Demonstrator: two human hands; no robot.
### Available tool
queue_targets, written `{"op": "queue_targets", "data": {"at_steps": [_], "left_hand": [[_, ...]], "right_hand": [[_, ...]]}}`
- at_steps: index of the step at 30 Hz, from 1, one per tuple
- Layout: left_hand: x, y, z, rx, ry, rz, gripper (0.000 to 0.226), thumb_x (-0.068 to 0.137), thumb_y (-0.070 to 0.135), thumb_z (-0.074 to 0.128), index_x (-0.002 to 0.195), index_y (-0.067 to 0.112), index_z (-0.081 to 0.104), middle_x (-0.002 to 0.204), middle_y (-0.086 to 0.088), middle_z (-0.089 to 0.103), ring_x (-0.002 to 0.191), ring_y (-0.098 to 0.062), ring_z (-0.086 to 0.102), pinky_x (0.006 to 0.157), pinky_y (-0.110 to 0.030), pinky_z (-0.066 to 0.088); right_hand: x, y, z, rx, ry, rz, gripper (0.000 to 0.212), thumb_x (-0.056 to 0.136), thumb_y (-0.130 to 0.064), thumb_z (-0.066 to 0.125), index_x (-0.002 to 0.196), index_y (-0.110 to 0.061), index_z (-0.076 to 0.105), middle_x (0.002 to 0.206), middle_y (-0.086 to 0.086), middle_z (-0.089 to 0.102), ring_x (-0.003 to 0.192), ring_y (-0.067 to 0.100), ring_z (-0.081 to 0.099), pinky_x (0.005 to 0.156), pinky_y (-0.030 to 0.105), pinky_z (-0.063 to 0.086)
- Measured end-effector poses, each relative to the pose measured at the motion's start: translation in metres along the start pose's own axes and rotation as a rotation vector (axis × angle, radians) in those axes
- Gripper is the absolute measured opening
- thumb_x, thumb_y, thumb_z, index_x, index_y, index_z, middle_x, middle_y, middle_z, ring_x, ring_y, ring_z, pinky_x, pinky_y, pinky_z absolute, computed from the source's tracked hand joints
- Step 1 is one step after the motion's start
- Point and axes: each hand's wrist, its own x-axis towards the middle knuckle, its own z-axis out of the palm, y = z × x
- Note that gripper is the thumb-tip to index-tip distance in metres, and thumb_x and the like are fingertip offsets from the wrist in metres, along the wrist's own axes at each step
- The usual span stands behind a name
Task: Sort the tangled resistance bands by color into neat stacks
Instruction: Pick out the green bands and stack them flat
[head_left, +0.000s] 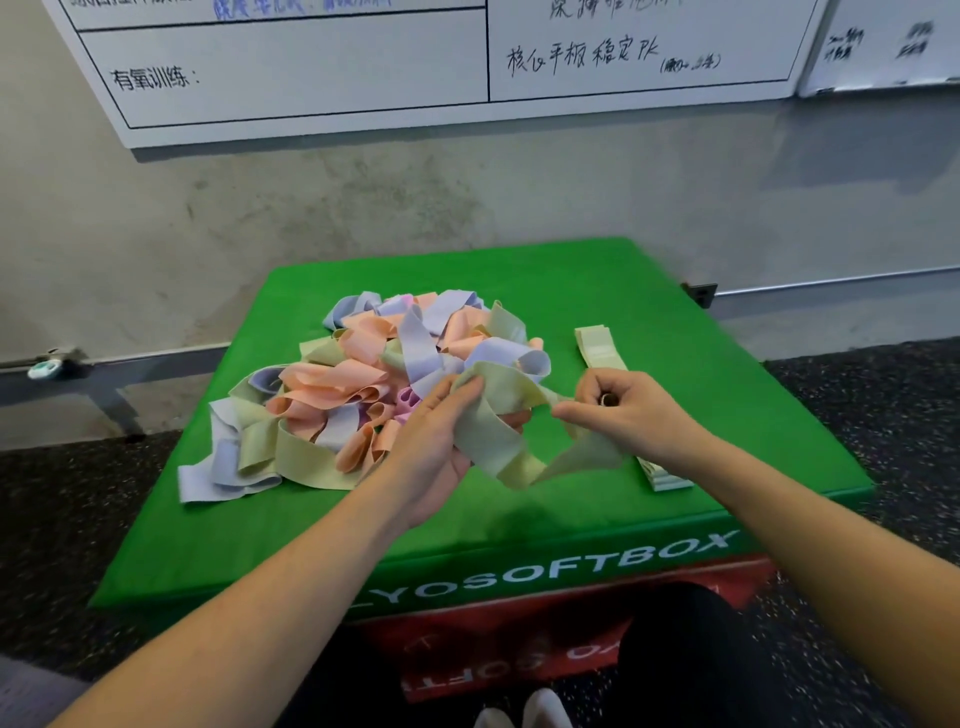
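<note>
A tangled pile of resistance bands (363, 374) in peach, lavender, pale green and pink lies on the left and middle of the green soft box (623, 291). One pale green band (498, 436) is lifted off the pile's near right edge. My left hand (441, 436) grips its left part and my right hand (618, 410) pinches its right part, so the band hangs in a loop between them. A flat stack of pale green bands (597, 345) lies at the right, running toward me behind my right hand.
The green box sits on a red soft box (519, 639) on dark speckled flooring. A grey wall with whiteboards (291, 67) stands behind. My shoes (524, 712) and dark trouser leg show at the bottom.
</note>
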Motion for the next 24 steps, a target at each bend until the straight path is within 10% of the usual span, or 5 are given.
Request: {"op": "queue_targets", "data": {"at_steps": [6, 17, 20, 24], "left_hand": [[0.0, 0.005, 0.011, -0.172, -0.045, 0.005, 0.034, 0.101, 0.021, 0.051, 0.133, 0.011, 0.053, 0.124, -0.02, 0.068, 0.101, -0.032, 0.07, 0.093, -0.041, 0.058], [-0.001, 0.016, 0.003, -0.333, -0.069, -0.037, 0.032, 0.092, 0.02, 0.054, 0.12, 0.005, 0.06, 0.111, -0.025, 0.07, 0.091, -0.035, 0.072, 0.082, -0.043, 0.061], [-0.001, 0.016, 0.003, -0.287, -0.067, -0.043, 0.031, 0.095, 0.022, 0.052, 0.118, 0.004, 0.061, 0.105, -0.025, 0.071, 0.086, -0.035, 0.073, 0.087, -0.047, 0.06], [0.005, 0.018, 0.0, -0.254, -0.027, -0.032, 0.034, 0.096, 0.028, 0.056, 0.122, 0.007, 0.06, 0.11, -0.025, 0.07, 0.093, -0.032, 0.073, 0.089, -0.043, 0.059]], "right_hand": [[-0.002, 0.021, 0.016, -0.093, 0.202, -0.263, 0.035, 0.079, -0.03, 0.079, 0.075, -0.027, 0.044, 0.099, -0.002, 0.054, 0.098, 0.011, 0.055, 0.087, 0.018, 0.042], [-0.001, 0.017, 0.045, 0.212, -0.103, 0.251, 0.064, 0.089, -0.038, 0.072, 0.145, -0.029, 0.042, 0.128, -0.009, 0.064, 0.117, 0.004, 0.061, 0.099, 0.034, 0.046], [0.002, 0.009, 0.054, 0.19, -0.11, 0.223, 0.068, 0.078, -0.046, 0.073, 0.14, -0.032, 0.048, 0.127, -0.007, 0.063, 0.119, 0.008, 0.06, 0.104, 0.038, 0.048], [0.0, 0.004, 0.069, 0.257, -0.082, 0.09, 0.02, 0.092, -0.026, 0.066, 0.109, -0.019, 0.06, 0.098, -0.001, 0.068, 0.094, 0.012, 0.063, 0.095, 0.037, 0.049]]}}
